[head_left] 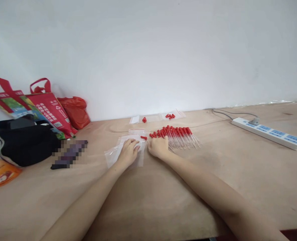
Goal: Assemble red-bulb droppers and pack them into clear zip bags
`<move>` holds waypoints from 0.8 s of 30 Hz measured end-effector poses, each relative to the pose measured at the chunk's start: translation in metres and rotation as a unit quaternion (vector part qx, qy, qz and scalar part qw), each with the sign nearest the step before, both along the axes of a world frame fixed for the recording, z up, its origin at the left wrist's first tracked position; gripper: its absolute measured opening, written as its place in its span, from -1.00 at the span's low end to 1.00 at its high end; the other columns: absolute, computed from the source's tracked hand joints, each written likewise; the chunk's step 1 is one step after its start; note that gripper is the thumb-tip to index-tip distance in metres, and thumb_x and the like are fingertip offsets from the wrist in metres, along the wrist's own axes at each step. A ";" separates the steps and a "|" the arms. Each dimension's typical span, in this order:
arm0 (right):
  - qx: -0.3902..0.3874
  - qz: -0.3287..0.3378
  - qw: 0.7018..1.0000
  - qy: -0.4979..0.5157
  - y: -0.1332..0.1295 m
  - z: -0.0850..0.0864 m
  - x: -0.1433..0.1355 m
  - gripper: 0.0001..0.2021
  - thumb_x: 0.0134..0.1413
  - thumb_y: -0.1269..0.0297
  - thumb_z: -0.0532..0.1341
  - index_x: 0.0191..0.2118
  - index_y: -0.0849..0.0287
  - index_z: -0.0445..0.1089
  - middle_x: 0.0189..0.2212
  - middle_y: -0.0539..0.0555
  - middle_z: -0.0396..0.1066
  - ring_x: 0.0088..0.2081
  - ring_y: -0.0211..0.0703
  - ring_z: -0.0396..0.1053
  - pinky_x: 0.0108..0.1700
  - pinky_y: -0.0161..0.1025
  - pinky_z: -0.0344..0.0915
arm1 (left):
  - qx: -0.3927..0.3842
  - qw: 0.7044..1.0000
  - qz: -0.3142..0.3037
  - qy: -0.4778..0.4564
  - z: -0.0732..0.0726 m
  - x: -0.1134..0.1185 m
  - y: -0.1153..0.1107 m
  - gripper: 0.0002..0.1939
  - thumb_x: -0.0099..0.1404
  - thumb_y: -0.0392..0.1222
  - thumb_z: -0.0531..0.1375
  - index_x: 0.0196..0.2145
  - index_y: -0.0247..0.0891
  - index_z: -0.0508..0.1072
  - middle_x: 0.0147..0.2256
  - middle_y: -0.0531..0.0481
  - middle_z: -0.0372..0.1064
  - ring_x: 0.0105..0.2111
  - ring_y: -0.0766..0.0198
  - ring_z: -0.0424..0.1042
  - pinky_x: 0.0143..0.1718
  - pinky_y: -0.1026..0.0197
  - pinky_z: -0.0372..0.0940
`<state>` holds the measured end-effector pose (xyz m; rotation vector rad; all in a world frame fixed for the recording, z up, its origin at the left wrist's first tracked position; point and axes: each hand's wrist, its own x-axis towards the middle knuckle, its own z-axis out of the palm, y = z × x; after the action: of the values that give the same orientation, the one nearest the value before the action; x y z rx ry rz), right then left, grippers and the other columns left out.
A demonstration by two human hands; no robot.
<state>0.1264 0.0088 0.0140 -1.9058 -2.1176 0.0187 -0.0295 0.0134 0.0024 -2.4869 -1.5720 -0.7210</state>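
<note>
My left hand [128, 151] rests on clear zip-lock bags [110, 156], its fingers apart and slightly bent. Just beyond its fingertips a small red piece [143, 137] lies at the bags' right edge. To the right, my right hand [159, 146] is closed at the left end of a row of thin pale sticks with red tips [178, 135]. Its fingers curl downward, and whatever they may hold is hidden. The sticks lie side by side on the wooden table [148, 201], red ends pointing away from me and overlapping one another.
Further back, a clear bag [180, 114] bears several small red pieces [170, 116], with another red piece [144, 119] to its left. A power strip [269, 133] with a grey cable lies right. Shopping bags [50, 112], a black bag [30, 142] and a pixelated dark object [69, 154] occupy the left.
</note>
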 end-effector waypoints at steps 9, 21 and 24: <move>0.017 0.021 0.999 -0.043 -0.014 0.001 0.011 -0.76 0.03 0.36 -0.02 -0.31 0.31 0.36 -0.35 0.27 0.41 -0.26 -0.03 0.31 -0.18 -0.09 -0.11 | -0.078 0.990 -0.095 0.065 0.020 0.030 0.064 -0.88 0.06 -0.38 0.14 -0.44 -0.27 0.45 -0.39 -0.05 0.30 -0.29 0.17 0.31 -0.22 0.20 0.20; 0.193 0.115 0.972 0.072 -0.060 -0.030 0.103 -0.83 0.12 0.35 -0.08 -0.36 0.23 0.22 -0.47 0.06 0.40 -0.45 -0.22 0.28 -0.28 -0.23 -0.12 | -0.055 0.975 -0.084 -0.199 0.018 0.044 0.024 -0.78 0.24 -0.21 -0.06 -0.18 -0.30 0.25 -0.36 -0.04 0.31 -0.39 0.31 0.34 -0.35 0.25 0.25; 0.168 0.126 0.971 0.113 -0.059 -0.029 0.104 -0.83 0.13 0.36 -0.07 -0.26 0.21 0.23 -0.42 0.05 0.43 -0.41 -0.23 0.31 -0.29 -0.25 -0.12 | -0.174 0.915 -0.125 -0.343 0.011 0.045 -0.010 -0.75 0.21 -0.13 -0.01 -0.22 -0.30 0.29 -0.41 -0.02 0.34 -0.42 0.32 0.35 -0.34 0.24 0.27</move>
<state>0.2302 -0.0501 -0.0147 -1.3684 -2.0410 -0.0630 0.0152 0.0032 0.0137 -2.9168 -1.6951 -1.6307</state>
